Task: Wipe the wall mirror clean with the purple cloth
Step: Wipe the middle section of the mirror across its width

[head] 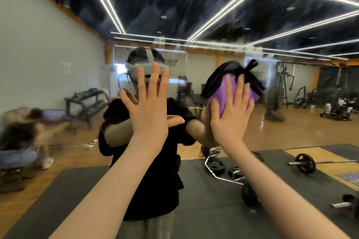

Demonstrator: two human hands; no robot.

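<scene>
The wall mirror [281, 103] fills nearly the whole view and reflects a gym hall. My right hand [231, 110] presses the purple cloth [223, 95] flat against the glass with straight fingers, right of centre. The cloth's dark reflection bunches up above and around it. My left hand [149, 106] lies flat on the mirror with its fingers spread and straight, holding nothing, over my reflected headset. Both forearms reach up from the bottom of the view.
In the reflection a person in a black shirt stands facing me on black floor mats [213, 209]. A barbell [305, 163] and loose weight plates lie at the right, a dumbbell rack [87, 103] at the left, and gym machines at the far right.
</scene>
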